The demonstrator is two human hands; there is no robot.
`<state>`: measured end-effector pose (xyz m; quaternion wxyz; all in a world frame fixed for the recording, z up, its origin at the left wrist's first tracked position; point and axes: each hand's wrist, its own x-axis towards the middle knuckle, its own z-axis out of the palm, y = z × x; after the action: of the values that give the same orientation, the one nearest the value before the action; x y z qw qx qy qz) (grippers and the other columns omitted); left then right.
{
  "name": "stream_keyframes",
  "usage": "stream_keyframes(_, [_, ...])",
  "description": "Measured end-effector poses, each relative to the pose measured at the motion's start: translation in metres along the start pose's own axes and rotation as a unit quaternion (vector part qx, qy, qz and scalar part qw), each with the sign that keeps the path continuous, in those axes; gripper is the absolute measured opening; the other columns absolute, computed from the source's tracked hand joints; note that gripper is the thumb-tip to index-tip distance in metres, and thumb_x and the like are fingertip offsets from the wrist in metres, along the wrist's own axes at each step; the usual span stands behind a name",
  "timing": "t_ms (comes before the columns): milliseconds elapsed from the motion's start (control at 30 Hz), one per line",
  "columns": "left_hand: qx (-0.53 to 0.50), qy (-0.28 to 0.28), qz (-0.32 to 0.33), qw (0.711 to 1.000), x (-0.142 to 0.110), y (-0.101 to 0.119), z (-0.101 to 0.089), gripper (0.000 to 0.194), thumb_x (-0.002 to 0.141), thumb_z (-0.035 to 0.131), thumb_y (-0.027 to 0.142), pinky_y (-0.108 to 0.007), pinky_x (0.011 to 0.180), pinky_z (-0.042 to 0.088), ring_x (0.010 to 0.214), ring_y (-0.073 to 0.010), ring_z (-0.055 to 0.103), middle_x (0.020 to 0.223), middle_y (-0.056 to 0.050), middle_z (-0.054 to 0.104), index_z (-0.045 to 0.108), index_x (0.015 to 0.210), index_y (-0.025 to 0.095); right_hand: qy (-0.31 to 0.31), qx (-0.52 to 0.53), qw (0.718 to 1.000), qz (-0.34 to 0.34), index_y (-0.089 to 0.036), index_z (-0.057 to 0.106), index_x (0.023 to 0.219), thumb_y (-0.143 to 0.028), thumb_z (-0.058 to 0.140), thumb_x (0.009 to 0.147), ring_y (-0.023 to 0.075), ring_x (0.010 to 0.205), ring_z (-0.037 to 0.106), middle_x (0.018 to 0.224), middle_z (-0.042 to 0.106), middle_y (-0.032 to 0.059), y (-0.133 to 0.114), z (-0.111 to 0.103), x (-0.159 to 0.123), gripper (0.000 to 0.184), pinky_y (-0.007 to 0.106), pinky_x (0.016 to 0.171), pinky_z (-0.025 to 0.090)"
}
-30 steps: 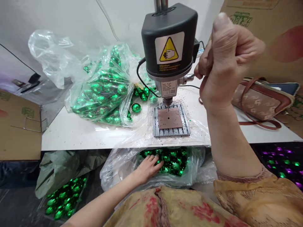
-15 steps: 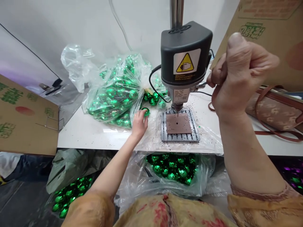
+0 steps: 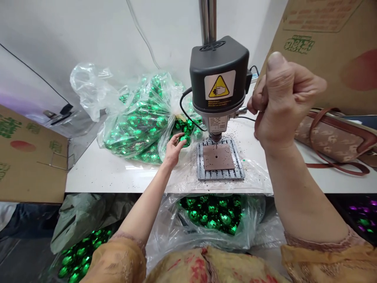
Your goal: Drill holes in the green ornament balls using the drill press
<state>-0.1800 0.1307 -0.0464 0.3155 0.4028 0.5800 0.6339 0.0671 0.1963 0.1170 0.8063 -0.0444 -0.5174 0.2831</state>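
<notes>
My left hand (image 3: pixel 174 151) is open, its fingers spread beside a shiny green faceted ball (image 3: pixel 185 138) at the mouth of a clear plastic bag (image 3: pixel 134 125) full of such balls. Raised on the right, my right hand (image 3: pixel 290 100) is closed in a fist, with the handle of a small black drill press (image 3: pixel 219 76) in its grip; most of that handle is hidden by the fingers. Below the drill chuck (image 3: pixel 216 136), a brown square board (image 3: pixel 219 157) with a dark hole lies on the slotted metal base (image 3: pixel 200 173).
Dark shavings dot the white table (image 3: pixel 88 173) and the plastic sheet around the base. A brown patterned bag (image 3: pixel 330 135) with a strap lies at right. Cardboard boxes (image 3: pixel 32 153) flank the table. An open plastic bag of green balls (image 3: pixel 212 214) sits below the front edge.
My left hand has opened and moved slightly back from the green ball it was fingering. My right fist stays raised at the press. The whole view has shifted a little.
</notes>
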Motion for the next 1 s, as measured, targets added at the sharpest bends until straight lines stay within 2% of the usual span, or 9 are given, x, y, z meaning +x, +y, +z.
stream_keyframes(100, [-0.136, -0.019, -0.049, 0.989, -0.027, 0.015, 0.012, 0.060, 0.076, 0.083, 0.044, -0.032, 0.080, 0.058, 0.088, -0.0182, 0.072, 0.109, -0.006, 0.073, 0.062, 0.128, 0.023, -0.006, -0.004, 1.000, 0.004, -0.019, 0.038, 0.050, -0.052, 0.075, 0.086, 0.0054, 0.039, 0.026, 0.043, 0.031, -0.0060, -0.001, -0.001, 0.001, 0.061, 0.029, 0.041, 0.016])
stream_keyframes(200, [-0.176, -0.078, -0.086, 0.978, -0.054, 0.027, 0.027, 0.060, 0.080, 0.082, 0.048, -0.034, 0.077, 0.061, 0.087, -0.0205, 0.075, 0.111, -0.007, 0.073, 0.060, 0.131, 0.026, -0.002, -0.001, 1.000, 0.002, -0.020, 0.038, 0.051, -0.052, 0.076, 0.085, 0.0062, 0.039, 0.025, 0.043, 0.032, -0.0058, -0.002, 0.000, 0.001, 0.060, 0.030, 0.042, 0.015])
stream_keyframes(300, [-0.187, -0.091, -0.082, 0.975, -0.069, 0.024, 0.043, 0.056, 0.086, 0.075, 0.057, -0.036, 0.084, 0.062, 0.096, -0.0218, 0.074, 0.115, -0.008, 0.073, 0.061, 0.130, 0.025, 0.000, 0.008, 1.000, 0.000, -0.020, 0.038, 0.051, -0.051, 0.077, 0.084, 0.0070, 0.039, 0.023, 0.044, 0.031, -0.0057, -0.001, 0.001, 0.001, 0.059, 0.032, 0.041, 0.014])
stream_keyframes(367, [-0.154, -0.087, -0.070, 0.982, -0.072, 0.014, 0.052, 0.057, 0.086, 0.073, 0.062, -0.037, 0.089, 0.061, 0.102, -0.0225, 0.072, 0.118, -0.009, 0.073, 0.064, 0.127, 0.024, -0.001, 0.002, 1.000, 0.003, -0.021, 0.039, 0.051, -0.053, 0.077, 0.083, 0.0072, 0.038, 0.023, 0.043, 0.031, -0.0057, -0.001, 0.001, 0.001, 0.060, 0.033, 0.041, 0.015])
stream_keyframes(500, [-0.048, -0.089, -0.012, 0.995, -0.064, -0.011, 0.065, 0.062, 0.080, 0.081, 0.060, -0.037, 0.098, 0.057, 0.113, -0.0241, 0.069, 0.124, -0.009, 0.072, 0.065, 0.126, 0.022, -0.003, -0.023, 1.000, 0.013, -0.020, 0.036, 0.052, -0.059, 0.073, 0.083, 0.0052, 0.038, 0.022, 0.044, 0.030, -0.0069, -0.002, 0.001, 0.000, 0.062, 0.029, 0.040, 0.018])
stream_keyframes(600, [-0.027, -0.093, 0.017, 0.995, -0.058, -0.023, 0.072, 0.066, 0.079, 0.081, 0.061, -0.038, 0.100, 0.057, 0.115, -0.0251, 0.068, 0.128, -0.011, 0.071, 0.063, 0.129, 0.021, -0.005, -0.052, 0.999, 0.013, -0.020, 0.033, 0.052, -0.065, 0.069, 0.083, 0.0045, 0.039, 0.022, 0.045, 0.029, -0.0069, -0.003, 0.000, -0.001, 0.065, 0.027, 0.041, 0.020])
stream_keyframes(733, [-0.029, -0.110, 0.011, 0.993, -0.055, -0.030, 0.077, 0.070, 0.078, 0.083, 0.060, -0.042, 0.097, 0.059, 0.112, -0.0262, 0.070, 0.126, -0.013, 0.071, 0.061, 0.130, 0.020, -0.017, -0.104, 0.994, 0.027, -0.022, 0.032, 0.053, -0.074, 0.061, 0.085, 0.0068, 0.041, 0.023, 0.047, 0.028, -0.0052, -0.005, 0.000, -0.002, 0.067, 0.030, 0.041, 0.022])
stream_keyframes(900, [-0.025, -0.133, 0.039, 0.990, -0.055, -0.035, 0.080, 0.068, 0.079, 0.083, 0.057, -0.045, 0.104, 0.057, 0.116, -0.0273, 0.069, 0.127, -0.013, 0.070, 0.060, 0.131, 0.020, -0.016, -0.038, 0.999, 0.013, -0.022, 0.034, 0.052, -0.061, 0.072, 0.084, 0.0084, 0.040, 0.022, 0.047, 0.027, -0.0047, -0.008, 0.001, -0.002, 0.063, 0.034, 0.041, 0.018])
stream_keyframes(1000, [-0.009, -0.151, 0.064, 0.986, -0.058, -0.036, 0.080, 0.064, 0.080, 0.084, 0.053, -0.046, 0.110, 0.053, 0.122, -0.0283, 0.067, 0.133, -0.014, 0.066, 0.060, 0.130, 0.020, -0.016, -0.059, 0.998, 0.025, -0.021, 0.033, 0.053, -0.064, 0.069, 0.085, 0.0078, 0.042, 0.022, 0.048, 0.027, -0.0044, -0.008, 0.000, -0.003, 0.065, 0.032, 0.043, 0.020])
